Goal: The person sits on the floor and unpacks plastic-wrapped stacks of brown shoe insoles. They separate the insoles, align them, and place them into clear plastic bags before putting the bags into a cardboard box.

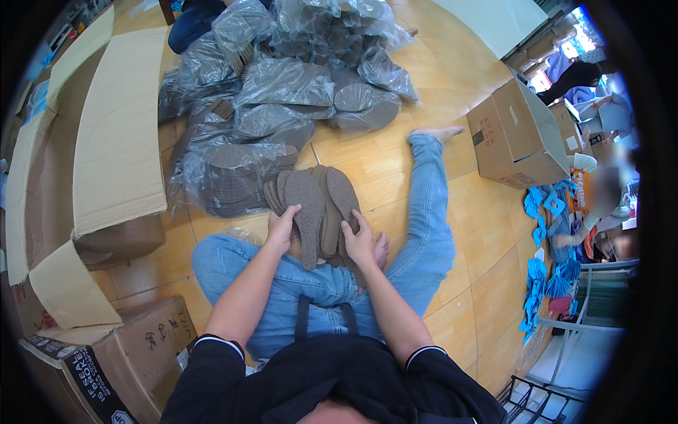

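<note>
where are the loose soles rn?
Head view, at the centre: the loose soles are held between the left hand and right hand, just right of the nearest bagged soles.

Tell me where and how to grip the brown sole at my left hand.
Probably best pinched by its left long edge, around mid-length, coming from your left, thumb on top. The sole is flat and long, its broad end away from you and its narrower end toward you, while other soles crowd its right side. Your left hand is at that edge.
</note>
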Demonstrator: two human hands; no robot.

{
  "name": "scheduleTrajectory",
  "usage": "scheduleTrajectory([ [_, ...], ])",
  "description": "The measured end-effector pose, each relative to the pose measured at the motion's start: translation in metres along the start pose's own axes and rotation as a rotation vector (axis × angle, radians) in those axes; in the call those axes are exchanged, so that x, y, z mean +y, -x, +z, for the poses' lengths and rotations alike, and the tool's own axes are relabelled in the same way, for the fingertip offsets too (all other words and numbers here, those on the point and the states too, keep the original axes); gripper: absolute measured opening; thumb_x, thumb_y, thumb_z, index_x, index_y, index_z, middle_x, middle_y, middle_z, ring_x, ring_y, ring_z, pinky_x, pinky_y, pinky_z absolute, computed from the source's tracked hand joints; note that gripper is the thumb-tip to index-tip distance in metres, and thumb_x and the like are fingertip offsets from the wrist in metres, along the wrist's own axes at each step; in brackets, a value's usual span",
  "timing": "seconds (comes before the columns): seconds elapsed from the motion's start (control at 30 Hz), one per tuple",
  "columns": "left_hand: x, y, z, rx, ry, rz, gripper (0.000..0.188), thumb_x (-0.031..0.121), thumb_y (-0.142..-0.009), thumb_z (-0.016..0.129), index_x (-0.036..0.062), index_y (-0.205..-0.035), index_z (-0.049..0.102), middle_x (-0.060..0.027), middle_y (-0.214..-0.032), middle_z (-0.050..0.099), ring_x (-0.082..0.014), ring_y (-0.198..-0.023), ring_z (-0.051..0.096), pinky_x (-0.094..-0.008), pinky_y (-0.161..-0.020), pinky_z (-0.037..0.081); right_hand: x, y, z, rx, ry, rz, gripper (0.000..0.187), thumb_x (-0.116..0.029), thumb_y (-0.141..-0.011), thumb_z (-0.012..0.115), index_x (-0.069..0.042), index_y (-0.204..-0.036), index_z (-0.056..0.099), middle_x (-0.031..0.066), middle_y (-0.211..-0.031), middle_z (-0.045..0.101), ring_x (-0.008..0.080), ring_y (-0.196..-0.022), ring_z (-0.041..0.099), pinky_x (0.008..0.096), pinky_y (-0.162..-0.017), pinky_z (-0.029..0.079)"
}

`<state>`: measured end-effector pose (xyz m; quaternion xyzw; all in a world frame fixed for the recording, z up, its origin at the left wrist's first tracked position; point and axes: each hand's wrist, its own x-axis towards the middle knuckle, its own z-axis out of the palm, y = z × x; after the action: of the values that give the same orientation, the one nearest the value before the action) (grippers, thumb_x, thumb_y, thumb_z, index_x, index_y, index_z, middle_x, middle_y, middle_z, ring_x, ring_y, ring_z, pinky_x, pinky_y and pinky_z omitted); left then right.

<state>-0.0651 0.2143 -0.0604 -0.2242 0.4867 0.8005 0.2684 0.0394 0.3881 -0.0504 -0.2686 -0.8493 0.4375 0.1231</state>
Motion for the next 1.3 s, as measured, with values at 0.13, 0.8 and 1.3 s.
scheduleTrajectory([
  [0.13,0.001,0.001,0.001,-0.057,0.046,-0.04,0.053,0.013,-0.079,0.076,0.0002,-0.122,0.048,-0.0147,-0.116,0.061,-0.0233,-0.103,0.062,-0.0352,-0.087,0.051,-0.024,0.005,0.007,0.176,0.247,-0.123,0.044,-0.021,-0.085,0.067,-0.001,-0.123,0.057,0.0221,-0.119,0.056,0.0369,-0.111,0.054,0.0404,-0.096,0.044],
  [0.8,0.042,0.011,-0.011,0.018,0.463,0.27,0.05,0.035,-0.081,0.062,0.0028,-0.119,0.056,-0.0124,-0.11,0.063,-0.0258,-0.098,0.061,-0.037,-0.088,0.048,0.003,0.001,0.015,-0.137,0.14,-0.123,0.061,-0.019,-0.083,0.071,-0.006,-0.137,0.045,0.0213,-0.122,0.047,0.0366,-0.114,0.051,0.039,-0.098,0.042],
  [1.3,0.049,0.024,-0.007,-0.328,0.508,0.121,0.049,0.036,-0.081,0.061,0.0028,-0.117,0.059,-0.014,-0.106,0.066,-0.0296,-0.097,0.064,-0.0422,-0.089,0.052,-0.099,0.027,-0.022,0.116,-0.673,0.003,0.071,-0.016,-0.093,0.063,0.001,-0.149,0.023,0.0001,-0.073,0.052,0.0045,-0.055,0.048,0.0203,-0.049,0.042],
])
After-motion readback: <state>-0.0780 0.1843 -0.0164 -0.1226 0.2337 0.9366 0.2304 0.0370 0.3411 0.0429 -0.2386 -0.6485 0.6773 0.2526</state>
